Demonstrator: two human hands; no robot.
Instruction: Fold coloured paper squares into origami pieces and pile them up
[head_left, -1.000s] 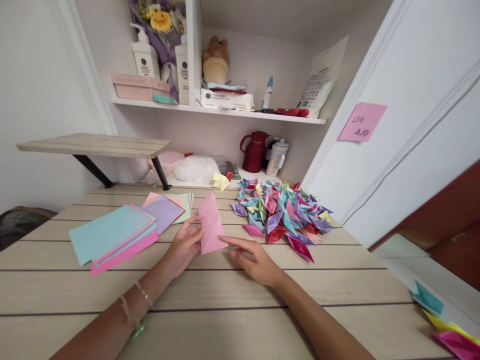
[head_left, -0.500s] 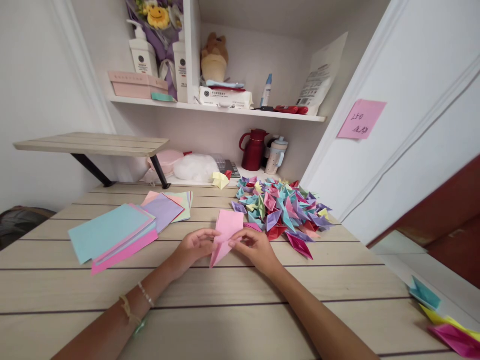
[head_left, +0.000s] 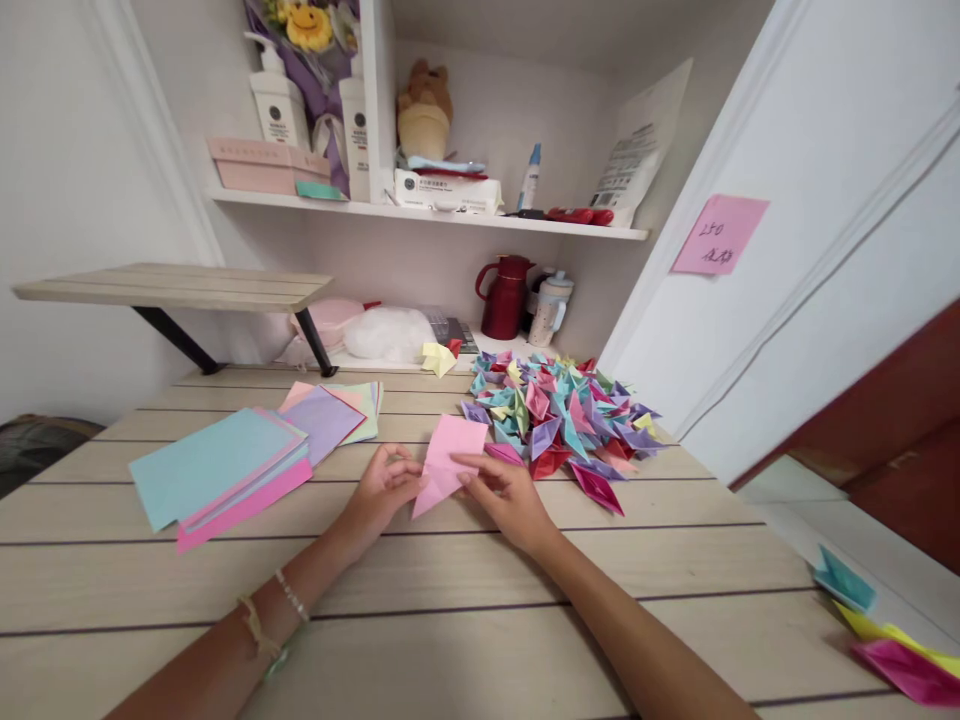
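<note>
A partly folded sheet of pink paper, with a pointed lower corner, is between my hands at the middle of the table. My left hand pinches its left edge with curled fingers and thumb. On the other side, my right hand grips the right edge, its fingers over the face and the thumb at the near side. Just beyond my right hand lies a large heap of folded paper boats in many colours. A magenta boat lies at the heap's near edge.
Stacked coloured paper sheets lie at left, beside a small raised shelf. A yellow folded paper sits at the back. Behind stand a red jug and a pale cup. More folded papers are at the right edge.
The pink paper has turned so more of its flat face shows, and its lower point has swung slightly left. My right fingers have straightened across it. The view has shifted slightly.
</note>
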